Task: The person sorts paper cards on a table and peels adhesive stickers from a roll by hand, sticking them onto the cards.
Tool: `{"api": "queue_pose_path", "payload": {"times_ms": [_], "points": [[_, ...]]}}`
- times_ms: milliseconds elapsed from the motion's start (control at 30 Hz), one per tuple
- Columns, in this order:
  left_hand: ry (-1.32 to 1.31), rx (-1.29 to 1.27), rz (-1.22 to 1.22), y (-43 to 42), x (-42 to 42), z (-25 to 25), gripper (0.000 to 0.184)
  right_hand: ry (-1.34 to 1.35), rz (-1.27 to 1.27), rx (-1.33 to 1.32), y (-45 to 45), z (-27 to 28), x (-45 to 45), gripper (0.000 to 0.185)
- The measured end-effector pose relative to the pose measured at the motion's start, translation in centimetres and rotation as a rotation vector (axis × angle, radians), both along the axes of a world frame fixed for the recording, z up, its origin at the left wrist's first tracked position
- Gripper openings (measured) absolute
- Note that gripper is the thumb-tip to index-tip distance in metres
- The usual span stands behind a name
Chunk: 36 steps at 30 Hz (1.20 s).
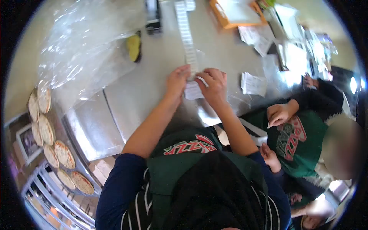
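Note:
A long strip of white labels (pixel 185 32) runs down the metal table towards me. My left hand (pixel 178 83) is closed at the strip's near end, fingertips pinching its left edge. Opposite it, my right hand (pixel 214 87) is closed too, with a small white label (pixel 202 81) between thumb and fingers. Under both hands lies a small stack of printed paper slips (pixel 193 92), partly covered by the fingers. The print is too blurred to read.
Clear plastic sheeting (pixel 84 50) spreads over the left, beside a yellow-and-black object (pixel 134 46). An orange-edged box (pixel 239 13) and more paper slips (pixel 253 84) lie right. Topped pizza bases (pixel 64 154) stand at far left. A co-worker in a green apron (pixel 295 140) is close right.

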<state>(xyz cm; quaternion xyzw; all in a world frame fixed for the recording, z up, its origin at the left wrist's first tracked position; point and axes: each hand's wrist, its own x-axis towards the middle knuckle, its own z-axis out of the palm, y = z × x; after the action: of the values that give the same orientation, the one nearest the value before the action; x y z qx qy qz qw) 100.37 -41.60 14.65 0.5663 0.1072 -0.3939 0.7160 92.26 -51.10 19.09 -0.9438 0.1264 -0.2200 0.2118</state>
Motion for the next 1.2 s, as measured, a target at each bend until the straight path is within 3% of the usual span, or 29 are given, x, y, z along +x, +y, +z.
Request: {"api": "queue_pose_path", "payload": {"times_ms": [67, 100, 133, 167, 200, 233, 300, 400, 833, 933, 1033, 1100, 1133, 1200], "points": [[0.009, 0.009, -0.069, 0.4, -0.4, -1.1, 0.028, -0.022, 0.026, -0.03, 0.3, -0.1, -0.1, 0.016], [0.067, 0.033, -0.054, 0.6, -0.7, 1.3, 0.027, -0.013, 0.056, -0.05, 0.2, -0.8, -0.3, 0.017], [-0.025, -0.022, -0.037, 0.7, -1.4, -1.0, 0.026, -0.055, 0.046, -0.057, 0.3, -1.5, -0.4, 0.013], [-0.045, 0.18, -0.212, 0.9, -1.0, -0.5, 0.025, -0.036, 0.011, -0.053, 0.6, -1.1, -0.3, 0.018], [-0.013, 0.069, -0.117, 0.8, -1.7, -2.0, 0.025, -0.004, -0.016, -0.036, 1.1, -0.4, -0.2, 0.021], [-0.032, 0.172, -0.068, 0.7, -1.8, -0.9, 0.024, -0.01, 0.021, -0.097, 1.0, -0.6, -0.3, 0.021], [0.033, 0.121, -0.034, 1.3, -2.0, 0.9, 0.025, 0.042, 0.051, -0.14, 1.8, 0.6, -0.2, 0.017], [0.016, 0.094, 0.06, 1.2, -3.2, -0.7, 0.026, 0.046, 0.105, -0.2, 2.9, 1.9, -0.7, 0.012], [0.088, 0.057, 0.028, 1.3, -4.2, -0.4, 0.024, 0.189, 0.115, -0.026, 2.4, 1.8, -2.1, 0.013], [0.005, 0.117, -0.002, 1.4, -4.1, 0.2, 0.022, 0.131, -0.007, -0.062, 2.5, 1.7, -2.0, 0.014], [-0.051, 0.089, -0.049, 1.0, -4.5, 0.7, 0.028, 0.13, 0.034, -0.117, 2.0, 1.7, -2.2, 0.017], [0.1, 0.033, 0.093, 0.9, -4.5, 0.9, 0.034, 0.132, 0.038, -0.147, 1.8, 1.9, -2.2, 0.017], [0.106, 0.027, 0.08, 0.6, -4.5, 0.2, 0.034, 0.13, 0.062, -0.169, 1.9, 2.0, -2.3, 0.017], [0.144, 0.094, -0.202, 0.6, -4.0, -1.3, 0.037, 0.12, 0.043, -0.174, 2.3, 2.4, -2.4, 0.016]]}}
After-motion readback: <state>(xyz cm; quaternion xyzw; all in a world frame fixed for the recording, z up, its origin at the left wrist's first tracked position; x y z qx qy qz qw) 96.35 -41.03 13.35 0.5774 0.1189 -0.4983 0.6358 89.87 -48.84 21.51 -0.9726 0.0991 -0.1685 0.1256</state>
